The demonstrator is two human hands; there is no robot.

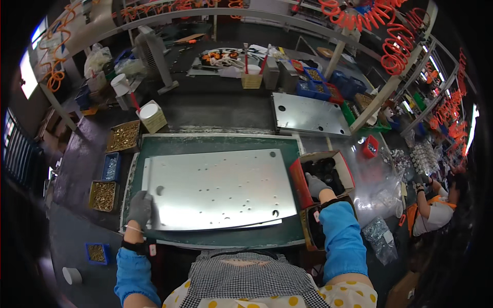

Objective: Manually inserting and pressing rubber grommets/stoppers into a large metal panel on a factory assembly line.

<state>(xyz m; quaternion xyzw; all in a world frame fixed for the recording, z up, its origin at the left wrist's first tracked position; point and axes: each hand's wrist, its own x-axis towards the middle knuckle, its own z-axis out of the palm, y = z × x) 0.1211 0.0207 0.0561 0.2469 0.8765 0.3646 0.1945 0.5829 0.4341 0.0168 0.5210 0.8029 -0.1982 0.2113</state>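
Note:
A flat silver metal panel (221,190) with small holes lies on the green work mat (136,167); the edge of another sheet shows under its near side. My left hand (139,209), in a grey glove, is closed at the panel's left edge and grips it. On the right, my gloved right hand (317,186) reaches into a red-edged cardboard box (345,172) among black rounded parts (326,168). Its fingers look stretched out, though the tips are partly lost against the dark parts. Directly nearer to me stands a second box (309,231).
Open boxes of brass-coloured fasteners (124,136) and a blue bin (111,167) line the left side. A white tub (150,112) stands behind the mat. More metal panels (310,114) are stacked at back right. A co-worker (434,213) is at far right.

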